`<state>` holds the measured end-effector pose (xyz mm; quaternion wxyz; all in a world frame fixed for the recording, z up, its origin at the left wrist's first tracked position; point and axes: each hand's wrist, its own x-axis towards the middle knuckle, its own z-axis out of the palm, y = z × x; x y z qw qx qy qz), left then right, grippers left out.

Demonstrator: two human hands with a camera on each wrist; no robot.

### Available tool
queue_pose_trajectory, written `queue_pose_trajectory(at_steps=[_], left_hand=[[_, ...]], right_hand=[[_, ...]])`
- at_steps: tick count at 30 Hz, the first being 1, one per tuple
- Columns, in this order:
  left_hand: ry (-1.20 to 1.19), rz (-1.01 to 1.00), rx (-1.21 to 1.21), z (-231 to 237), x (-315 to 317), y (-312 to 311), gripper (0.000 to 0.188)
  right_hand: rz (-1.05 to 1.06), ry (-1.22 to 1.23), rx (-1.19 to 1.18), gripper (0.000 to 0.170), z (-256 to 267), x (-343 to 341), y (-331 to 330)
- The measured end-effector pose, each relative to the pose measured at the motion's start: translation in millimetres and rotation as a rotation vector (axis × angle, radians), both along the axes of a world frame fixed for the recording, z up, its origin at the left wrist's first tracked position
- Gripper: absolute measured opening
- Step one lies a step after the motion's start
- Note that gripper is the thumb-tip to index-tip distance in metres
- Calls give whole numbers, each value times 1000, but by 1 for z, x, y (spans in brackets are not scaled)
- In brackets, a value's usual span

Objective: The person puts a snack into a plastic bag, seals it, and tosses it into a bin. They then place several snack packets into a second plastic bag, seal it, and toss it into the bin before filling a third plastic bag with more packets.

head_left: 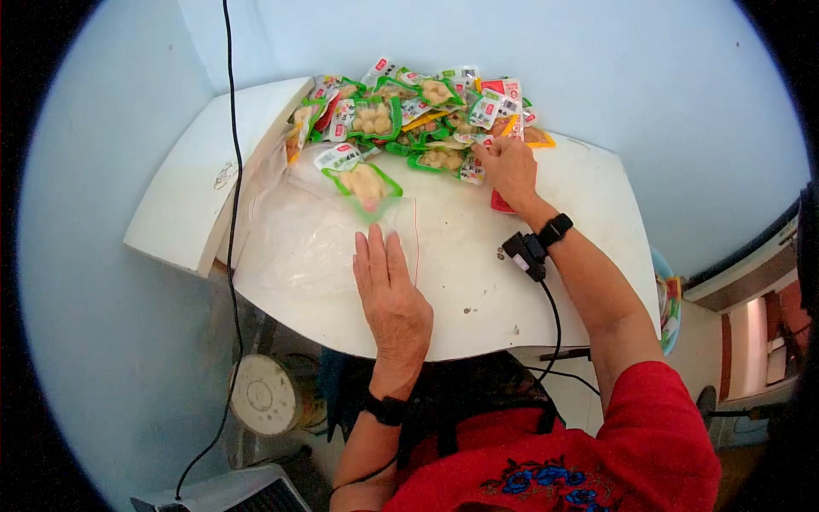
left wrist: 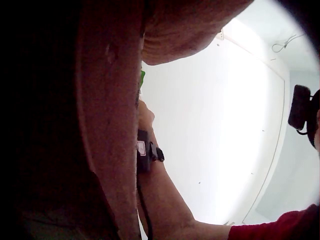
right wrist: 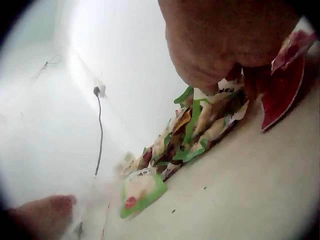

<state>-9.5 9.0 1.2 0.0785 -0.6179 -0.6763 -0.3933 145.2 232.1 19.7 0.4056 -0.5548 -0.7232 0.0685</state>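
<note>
My left hand (head_left: 392, 299) lies with straight fingers at the front right part of a clear plastic bag (head_left: 299, 247). Just beyond its fingertips, a green-edged food packet (head_left: 363, 183) lies at the bag. My right hand (head_left: 514, 175) is at the right front of a packet pile (head_left: 418, 107), its curled fingers pinching a green-edged packet (head_left: 442, 160). In the right wrist view, the right hand (right wrist: 225, 45) covers part of that packet (right wrist: 202, 120), and a red packet (right wrist: 284, 95) lies beside it. The left wrist view shows part of the left hand (left wrist: 185, 30) close up.
The packets lie on a white table (head_left: 546, 290) against the wall. A raised white panel (head_left: 196, 162) stands at the left, with a black cable (head_left: 235, 171) hanging before it. A round stool (head_left: 264, 394) is below at left, and a blue basin (head_left: 664, 264) holds packets at right.
</note>
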Motion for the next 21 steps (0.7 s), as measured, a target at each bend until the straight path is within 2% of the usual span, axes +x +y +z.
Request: queue_pose_trajectory(at_steps=[4, 7, 10, 15, 16, 19, 21], left_hand=[[-1, 2, 10, -2, -1, 2, 61], [-10, -9, 20, -1, -1, 2, 61], [-1, -11, 23, -2, -1, 2, 60], [-9, -12, 17, -2, -1, 0, 61], [-11, -10, 17, -2, -2, 0, 62], [-42, -16, 62, 1, -1, -1, 51], [-46, 1, 43, -1, -1, -1, 59]], right_hand=[[107, -72, -101, 30, 0, -2, -4], [226, -257, 105, 38, 2, -5, -13], [234, -521, 137, 36, -4, -4, -18], [338, -774, 99, 11, -10, -3, -5], [357, -818, 106, 10, -6, -4, -10], [564, -677, 255, 6, 1, -2, -43], [681, -666, 208, 5, 11, 4, -71]])
